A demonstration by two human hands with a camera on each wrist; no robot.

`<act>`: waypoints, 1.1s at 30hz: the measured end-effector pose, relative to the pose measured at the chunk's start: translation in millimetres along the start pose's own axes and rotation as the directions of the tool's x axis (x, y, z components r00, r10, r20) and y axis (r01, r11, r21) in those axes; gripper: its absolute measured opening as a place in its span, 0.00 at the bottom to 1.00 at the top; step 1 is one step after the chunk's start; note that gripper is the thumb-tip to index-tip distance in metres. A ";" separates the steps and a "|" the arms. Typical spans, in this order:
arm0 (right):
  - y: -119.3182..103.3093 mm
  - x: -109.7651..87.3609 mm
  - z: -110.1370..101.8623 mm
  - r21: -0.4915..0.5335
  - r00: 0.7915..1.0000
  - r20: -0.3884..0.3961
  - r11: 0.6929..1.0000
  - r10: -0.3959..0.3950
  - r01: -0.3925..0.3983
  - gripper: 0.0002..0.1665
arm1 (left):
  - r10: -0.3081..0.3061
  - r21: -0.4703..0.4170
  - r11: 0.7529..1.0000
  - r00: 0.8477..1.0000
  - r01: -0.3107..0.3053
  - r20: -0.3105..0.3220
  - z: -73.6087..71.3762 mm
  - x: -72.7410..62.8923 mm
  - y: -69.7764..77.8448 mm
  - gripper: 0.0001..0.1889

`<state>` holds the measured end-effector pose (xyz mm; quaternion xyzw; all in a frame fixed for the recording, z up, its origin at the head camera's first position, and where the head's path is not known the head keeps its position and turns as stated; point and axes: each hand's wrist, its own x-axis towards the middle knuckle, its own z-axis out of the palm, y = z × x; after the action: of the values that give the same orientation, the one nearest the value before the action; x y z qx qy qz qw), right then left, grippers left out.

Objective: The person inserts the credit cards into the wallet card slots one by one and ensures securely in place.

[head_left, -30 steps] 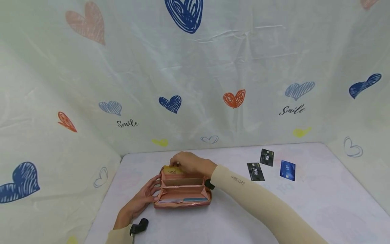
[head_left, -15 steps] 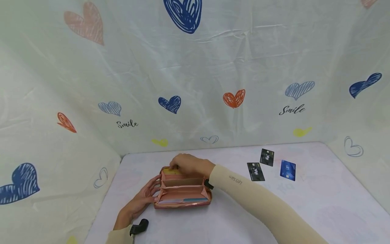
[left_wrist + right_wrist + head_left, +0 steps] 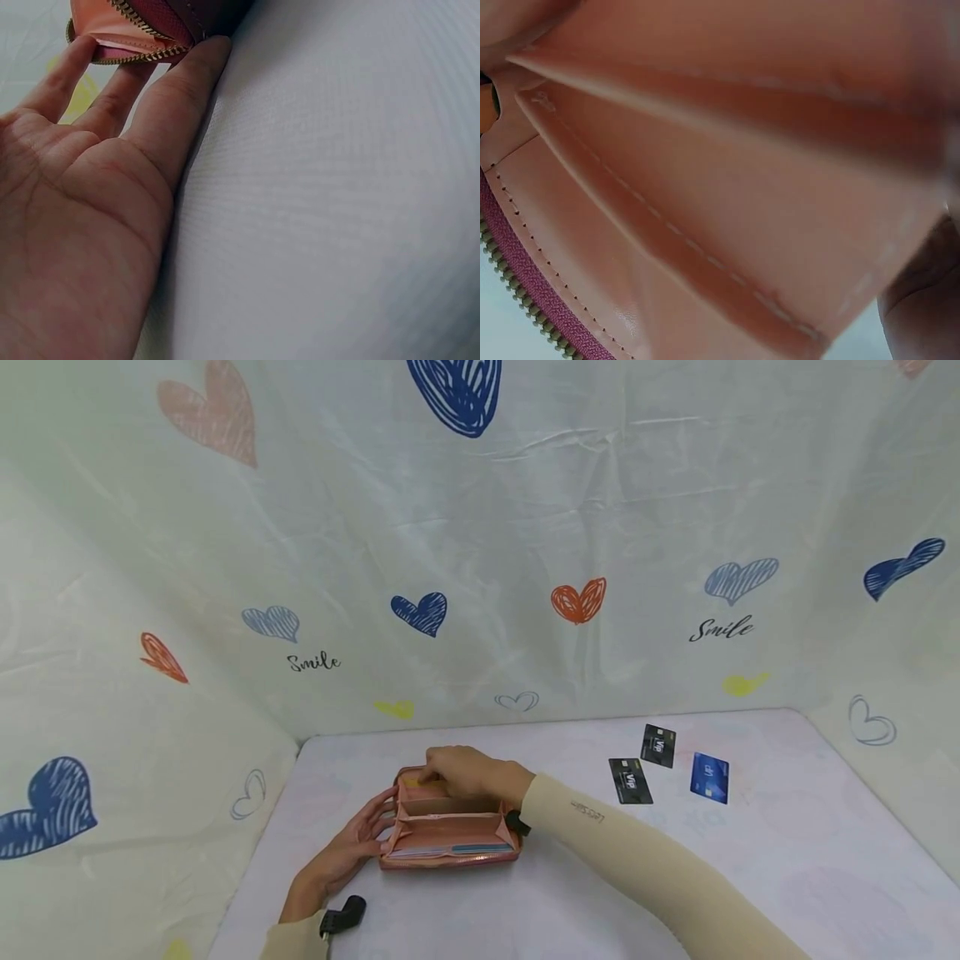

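Your left grip (image 3: 341, 857) held wallet (image 3: 442, 833) toward far-left tabletop (image 3: 600, 893) corner; right grip (image 3: 467, 770) (pinch unclear) seemingly tucked yellow card (image 3: 413, 782), imo needed deeper push.

Head view: taken from above the near side, faced forward and down, set well back; worktop (image 3: 570, 885) and far printed cloth (image 3: 487, 527) both covered. Left wrist: mounted close in and low over the worktop, rolled sideways, aimed along the left hand (image 3: 90, 195) at the left end of the wallet (image 3: 116, 26). Right wrist: mounted at the wallet's right end, frame mostly filled by its pleats (image 3: 727, 127). Wallet shared by all three; left hand shared by head and left wrist.
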<state>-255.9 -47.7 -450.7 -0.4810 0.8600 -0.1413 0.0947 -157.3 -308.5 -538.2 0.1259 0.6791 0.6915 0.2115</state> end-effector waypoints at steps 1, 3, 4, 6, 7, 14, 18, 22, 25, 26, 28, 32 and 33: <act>-0.3 -1.0 -0.8 -0.003 1.000 0.004 1.000 -0.010 0.010 0.18 | -0.004 -0.002 1.000 1.000 0.004 -0.002 0.0 0.1 -0.2 0.47; -0.8 -3.1 -2.0 0.008 1.000 0.008 1.000 -0.017 0.017 0.18 | -0.011 -0.002 1.000 1.000 0.011 -0.006 0.3 0.3 -0.5 0.47; -1.2 -4.2 -2.7 0.013 1.000 0.012 1.000 -0.019 0.019 0.18 | -0.011 0.000 1.000 1.000 0.011 -0.006 0.0 0.3 -0.4 0.47; -1.8 -7.3 -3.8 0.041 1.000 0.019 0.999 -0.010 0.009 0.20 | -0.012 0.002 1.000 1.000 0.012 -0.010 -0.4 0.2 -0.5 0.47; -2.1 -9.5 -4.4 0.059 1.000 0.021 0.998 0.000 -0.001 0.21 | -0.013 0.004 1.000 1.000 0.013 -0.011 -0.6 0.2 -0.5 0.47; 2.0 -47.9 -10.6 0.289 0.989 -0.124 0.956 0.079 -0.040 0.23 | -0.012 -0.004 1.000 1.000 0.012 -0.026 -0.5 1.4 -2.9 0.47; 10.9 -84.5 -10.1 0.424 0.934 -0.325 0.905 0.149 0.004 0.20 | -0.015 0.004 1.000 1.000 0.015 -0.025 -0.6 1.2 -1.6 0.48; 27.5 -122.0 -1.6 0.499 0.847 -0.453 0.867 0.279 -0.019 0.19 | -0.020 0.006 1.000 1.000 0.020 -0.020 -0.1 1.8 0.6 0.48; 41.3 -147.4 5.8 0.551 0.789 -0.482 0.832 0.382 -0.067 0.19 | -0.016 0.008 1.000 1.000 0.016 -0.014 0.0 1.5 1.7 0.48; 45.7 -155.5 7.7 0.578 0.773 -0.480 0.812 0.416 -0.078 0.19 | -0.012 0.009 1.000 1.000 0.012 -0.013 0.0 1.4 1.8 0.47; 53.7 -171.5 10.8 0.623 0.744 -0.468 0.775 0.476 -0.105 0.19 | 0.000 0.012 1.000 1.000 0.000 -0.004 -0.1 1.0 1.5 0.46; 66.0 -201.6 15.3 0.687 0.700 -0.428 0.709 0.571 -0.159 0.19 | 0.016 0.003 1.000 1.000 -0.016 0.008 -0.3 1.2 -0.2 0.45; 68.4 -208.0 16.4 0.697 0.688 -0.418 0.695 0.593 -0.176 0.19 | 0.015 0.002 1.000 1.000 -0.015 0.008 -0.1 1.4 -0.6 0.45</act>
<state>-197.7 161.5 -483.4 -0.1458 0.8336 -0.5326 -0.0132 -158.5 -308.0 -538.9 0.1339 0.6779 0.6921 0.2086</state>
